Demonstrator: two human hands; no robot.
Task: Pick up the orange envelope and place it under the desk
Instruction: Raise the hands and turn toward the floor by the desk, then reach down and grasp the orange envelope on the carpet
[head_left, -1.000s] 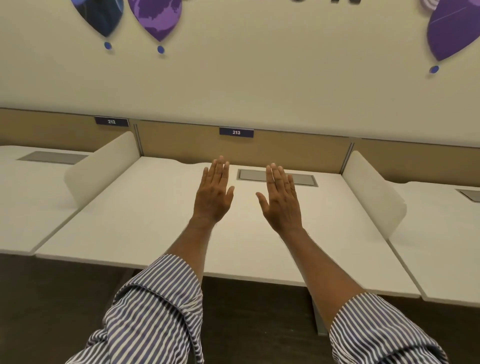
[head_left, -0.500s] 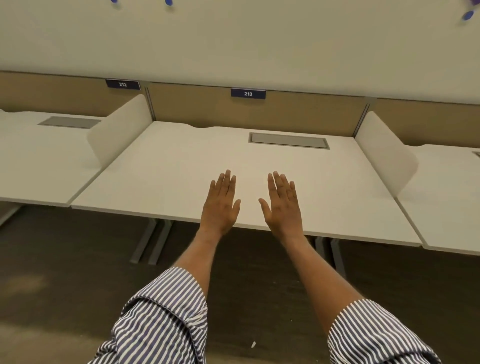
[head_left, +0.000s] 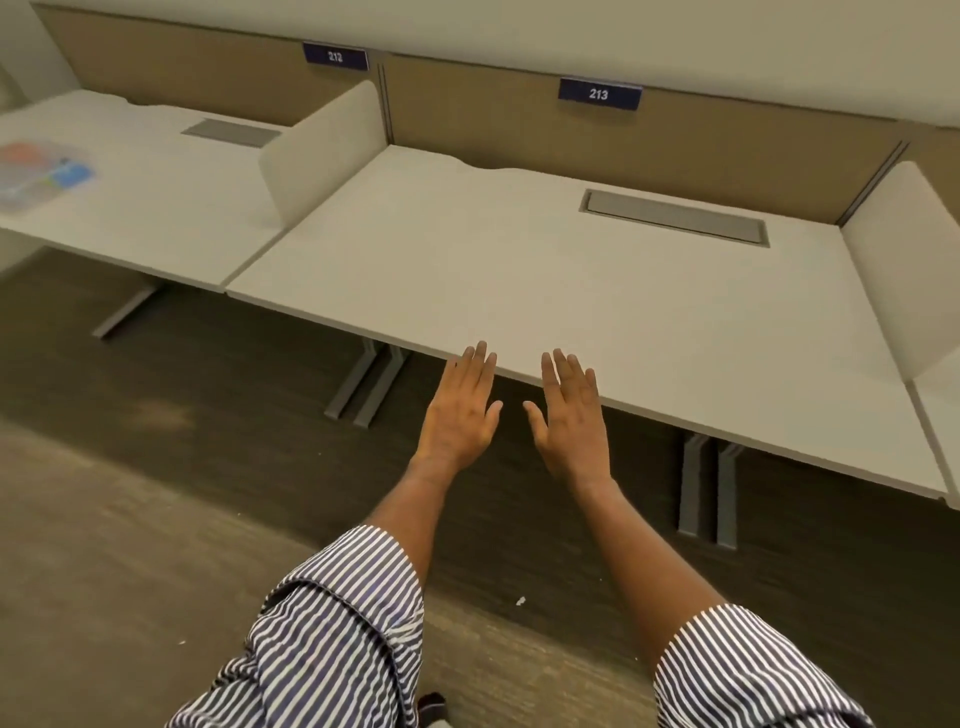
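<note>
Here, both arms extend forward side by side, backs of the hands up. The left hand (head_left: 460, 410) and the right hand (head_left: 571, 415) are flat, fingers extended and together, grasping nothing; their fingertips reach the front edge of the white desk (head_left: 519, 270) labelled 213. On the neighbouring desk (head_left: 156, 208) to the left, labelled 212, lies a blurred stack (head_left: 39, 174) showing an orange patch, possibly the orange envelope; this cannot be confirmed.

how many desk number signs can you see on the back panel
2. The sign reading 212 sits on the tan panel behind the left desk; the sign reading 213 is behind the middle desk. Any sign farther right is out of frame.
</note>
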